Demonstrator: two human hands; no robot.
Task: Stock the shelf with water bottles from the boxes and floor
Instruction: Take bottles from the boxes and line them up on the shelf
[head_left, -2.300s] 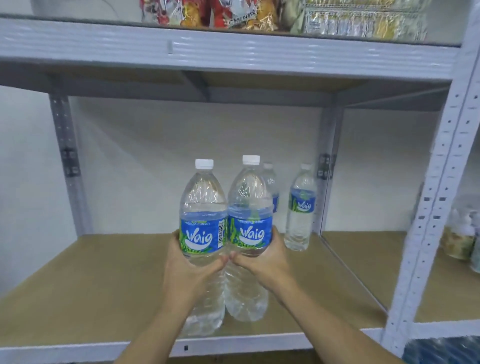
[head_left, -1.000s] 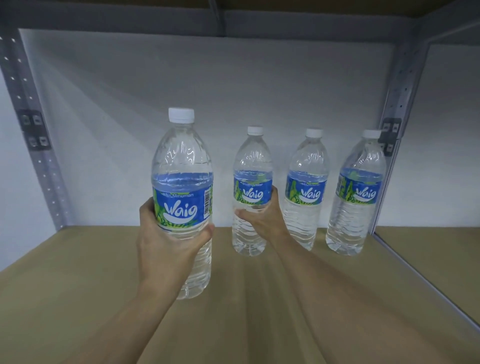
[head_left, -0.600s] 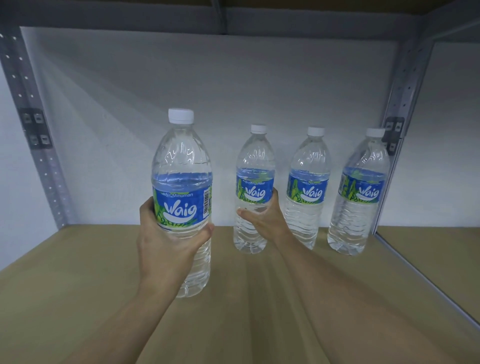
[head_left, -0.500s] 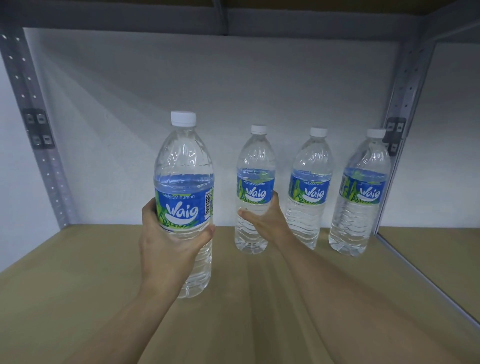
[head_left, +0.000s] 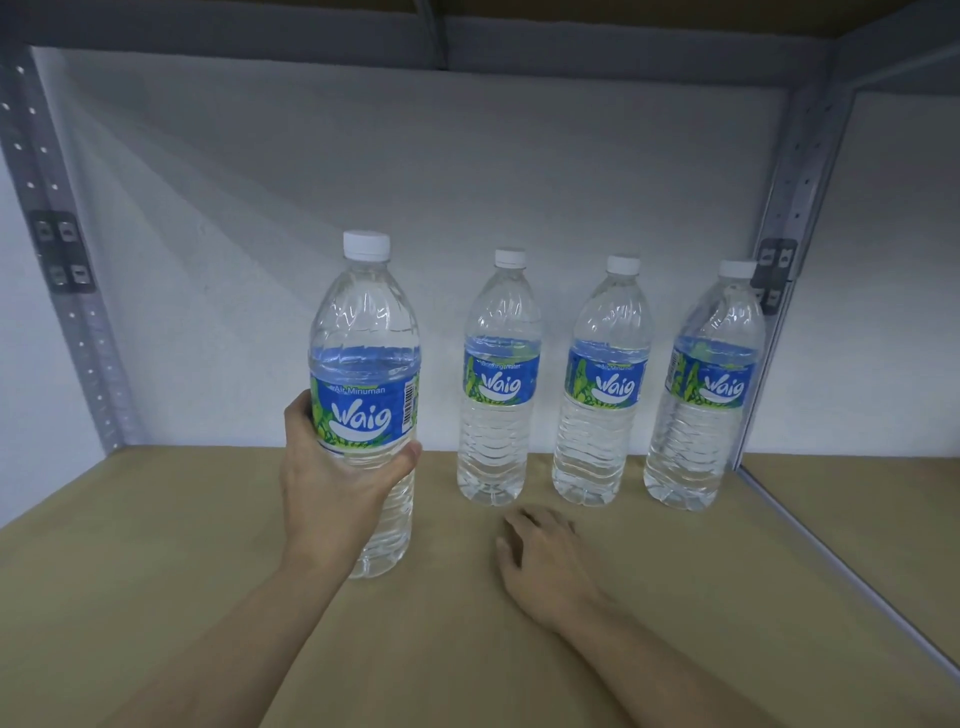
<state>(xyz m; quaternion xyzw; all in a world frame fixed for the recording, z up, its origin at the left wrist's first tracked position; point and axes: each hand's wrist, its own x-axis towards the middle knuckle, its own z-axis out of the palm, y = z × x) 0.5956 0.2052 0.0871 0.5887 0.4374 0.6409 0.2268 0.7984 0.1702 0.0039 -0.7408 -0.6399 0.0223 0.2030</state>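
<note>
Your left hand (head_left: 332, 483) grips a Waig water bottle (head_left: 363, 364) at the lower label and waist, thumb on its right side. The bottle is upright, white cap on, over the shelf board (head_left: 156, 545); whether its base touches the board, you cannot tell. Your right hand (head_left: 540, 556) holds nothing, fingers loosely curled, palm down, low over the board just in front of the back row of three Waig bottles (head_left: 602, 400), which stand upright and apart near the rear wall.
</note>
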